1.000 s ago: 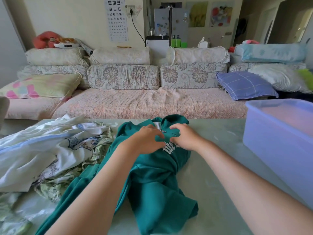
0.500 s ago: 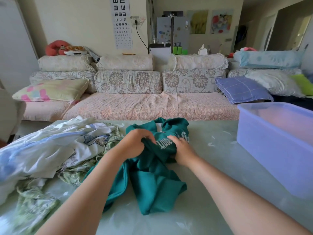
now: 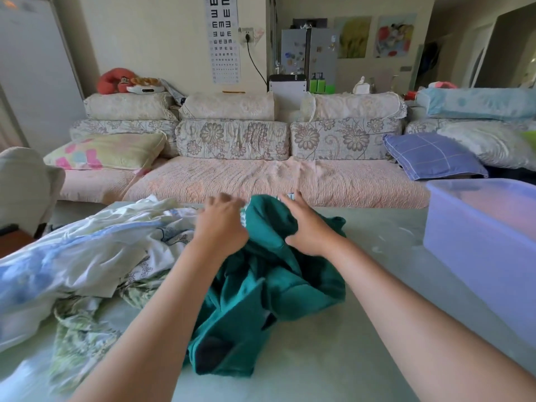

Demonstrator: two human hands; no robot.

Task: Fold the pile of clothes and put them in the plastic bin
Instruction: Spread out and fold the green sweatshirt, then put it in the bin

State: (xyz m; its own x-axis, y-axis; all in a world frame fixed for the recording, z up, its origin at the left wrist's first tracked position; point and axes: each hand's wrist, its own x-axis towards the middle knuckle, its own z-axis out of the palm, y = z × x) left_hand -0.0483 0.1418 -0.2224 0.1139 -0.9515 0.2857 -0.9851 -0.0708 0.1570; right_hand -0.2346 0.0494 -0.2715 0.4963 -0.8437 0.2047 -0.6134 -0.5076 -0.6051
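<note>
Two bare forearms reach in from 6 o'clock over a pale green worktop (image 3: 362, 343). Between them lies a teal green top (image 3: 261, 285), the garment being handled. It is unfolded and bunched into a loose heap at the middle of the worktop. The cloth is thick, plain and deeply creased, with dark hollows where the folds open near its closest edge. A small pale patch shows in the cloth between the two hands.

The left hand (image 3: 220, 227) is at the far left part of the top. Its back is up and its fingers are spread towards 12 o'clock, blurred at the tips. The right hand (image 3: 307, 230) lies on the far right part of the top, with its fingers straight and its thumb out against the fabric. Neither hand is closed around the cloth.

At 9 o'clock, touching the teal top, is the pile of clothes (image 3: 87, 256). It is a tangle of white, light blue and green-patterned fabric spilling towards the near left corner. At 3 o'clock, well apart from the top, the plastic bin (image 3: 478, 242) stands on the worktop, translucent and bluish.

Beyond the worktop at 12 o'clock is a sofa (image 3: 261, 181) with a pink quilted seat and flowered back cushions. A blue checked cushion (image 3: 432, 155) lies on it towards 2 o'clock. An eye chart (image 3: 222, 39) hangs on the wall behind.
</note>
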